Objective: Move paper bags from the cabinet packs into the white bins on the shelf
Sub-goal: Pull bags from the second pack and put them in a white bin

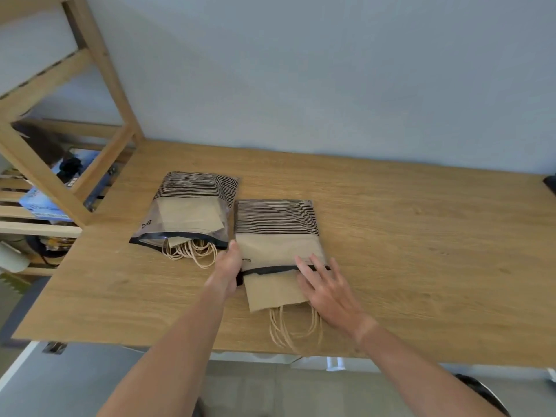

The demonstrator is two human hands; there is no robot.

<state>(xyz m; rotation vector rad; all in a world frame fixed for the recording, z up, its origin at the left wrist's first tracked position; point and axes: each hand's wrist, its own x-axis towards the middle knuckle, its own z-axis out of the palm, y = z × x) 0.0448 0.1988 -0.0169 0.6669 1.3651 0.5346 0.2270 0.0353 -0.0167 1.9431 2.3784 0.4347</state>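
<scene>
Item 1: desk [421, 236], wood-grain top, its far edge against a pale wall. It carries both packs near the middle, toward its left end.

Item 2: right pack [275, 227], clear plastic with black stripes across its far part and a black zip strip at its near mouth. It lies flat, and its left edge is just beside the left pack.

Item 3: paper bags [272, 290], brown, a flat stack sticking out of the right pack's mouth toward the near edge of the desk. Their twisted cord handles [293, 326] trail out almost to that edge.

Item 4: my left hand [228, 270]. It grips the near left corner of the right pack at the zip strip, fingers curled round the edge and thumb pointing up.

Item 5: my right hand [326, 288]. The fingers are straight and spread, lying flat on the protruding paper bags and across the zip strip at the pack's near right side. It holds nothing.

Item 6: left pack [192, 206], same striped plastic, mouth open toward the near edge, brown bags inside and cord loops spilling out onto the desk.

Item 7: wooden shelf frame [99, 85], standing off the desk's far left corner, with a blue box [42, 203] on its slats.
</scene>
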